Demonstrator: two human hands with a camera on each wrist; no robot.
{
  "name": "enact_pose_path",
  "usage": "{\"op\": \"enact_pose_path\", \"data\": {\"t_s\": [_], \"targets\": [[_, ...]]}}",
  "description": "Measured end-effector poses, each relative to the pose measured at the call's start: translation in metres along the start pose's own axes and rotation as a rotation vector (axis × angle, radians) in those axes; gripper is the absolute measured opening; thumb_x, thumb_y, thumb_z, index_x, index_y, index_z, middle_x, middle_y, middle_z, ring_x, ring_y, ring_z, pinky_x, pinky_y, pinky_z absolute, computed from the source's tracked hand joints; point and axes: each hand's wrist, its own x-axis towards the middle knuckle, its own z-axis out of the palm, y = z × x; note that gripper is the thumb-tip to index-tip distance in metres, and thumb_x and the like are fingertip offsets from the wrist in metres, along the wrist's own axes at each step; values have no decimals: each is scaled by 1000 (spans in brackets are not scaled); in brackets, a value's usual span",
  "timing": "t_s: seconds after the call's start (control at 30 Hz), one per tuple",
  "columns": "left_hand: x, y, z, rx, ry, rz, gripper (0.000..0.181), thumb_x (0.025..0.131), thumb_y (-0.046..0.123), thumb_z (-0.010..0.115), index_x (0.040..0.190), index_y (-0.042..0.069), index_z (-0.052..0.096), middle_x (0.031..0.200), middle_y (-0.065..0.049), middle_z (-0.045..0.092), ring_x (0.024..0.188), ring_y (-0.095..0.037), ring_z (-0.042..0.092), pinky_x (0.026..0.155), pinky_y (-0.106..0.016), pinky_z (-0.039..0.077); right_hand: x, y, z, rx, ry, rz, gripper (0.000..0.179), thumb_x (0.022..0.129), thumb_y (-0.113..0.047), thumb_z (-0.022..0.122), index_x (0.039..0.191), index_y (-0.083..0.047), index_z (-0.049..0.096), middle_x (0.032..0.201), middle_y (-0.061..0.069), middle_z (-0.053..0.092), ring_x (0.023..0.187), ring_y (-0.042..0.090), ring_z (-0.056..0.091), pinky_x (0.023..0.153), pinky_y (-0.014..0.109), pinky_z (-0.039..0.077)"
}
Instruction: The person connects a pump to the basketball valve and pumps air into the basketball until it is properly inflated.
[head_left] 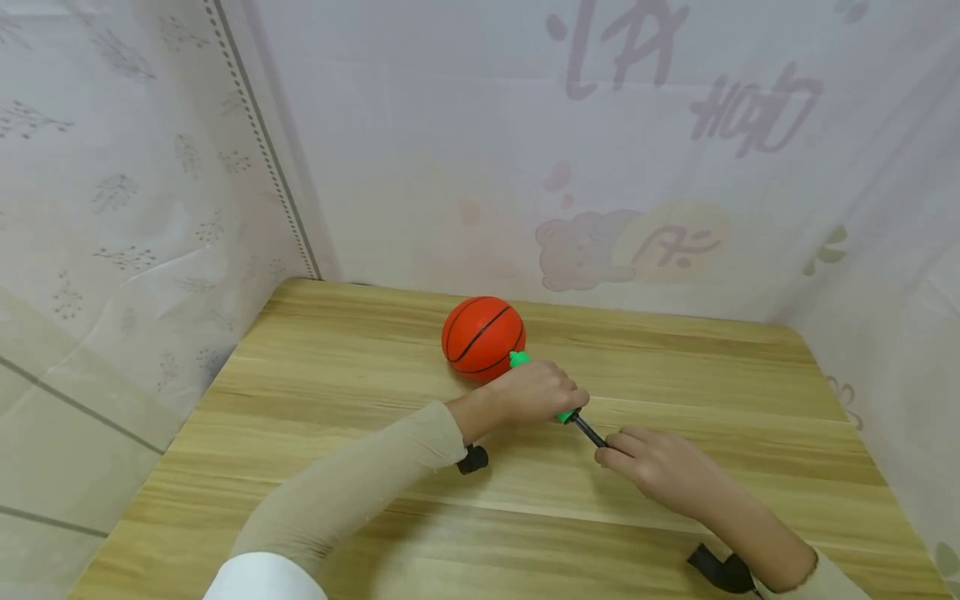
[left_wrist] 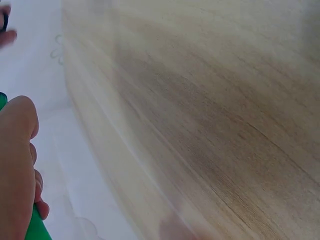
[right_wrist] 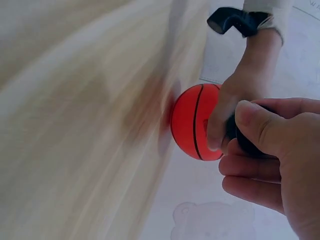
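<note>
An orange-red toy basketball [head_left: 480,333] with black seams sits toward the back of the wooden table. My left hand [head_left: 536,390] grips the green barrel of a ball pump [head_left: 519,359], whose tip overlaps the ball's lower right edge in the head view. A dark rod [head_left: 588,431] sticks out of the barrel toward my right hand [head_left: 660,468]. In the right wrist view, that hand pinches the pump's black handle [right_wrist: 246,142] between thumb and fingers. Part of the green barrel [left_wrist: 38,227] shows below my left fingers in the left wrist view; the rest is hidden by the hand.
The wood-grain table [head_left: 315,367] spreads around both hands. A printed pale curtain [head_left: 420,167] hangs behind it, with more curtain at both sides. A black wrist mount [head_left: 472,460] shows under the left sleeve, another black mount [head_left: 720,571] beside the right wrist.
</note>
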Motion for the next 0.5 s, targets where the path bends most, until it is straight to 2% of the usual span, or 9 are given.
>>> {"op": "enact_pose_path", "data": {"t_s": [0.1,0.27,0.5], "targets": [[0,2,1,-10,2,-1,13,93,6,64,89,19,63,67,12,46,62,-3,43,61,-16,33,11,7,10,-14,6,-13,55,113,-15,18,93,-7,69,83,-1,63,69,10,58,55,18,47],[-1,0,-1,-12,-42,6,12,96,7,63,94,18,65,69,11,50,64,-4,44,64,-16,37,19,11,19,-35,26,-14,57,113,-14,18,91,-7,70,83,0,65,69,11,62,56,19,50],[-3,-4,-3,5,-55,10,9,97,9,64,95,17,66,72,10,57,66,-4,48,66,-16,40,1,0,8,4,43,-13,53,113,-19,24,91,-7,70,83,1,67,69,12,64,57,20,52]]}}
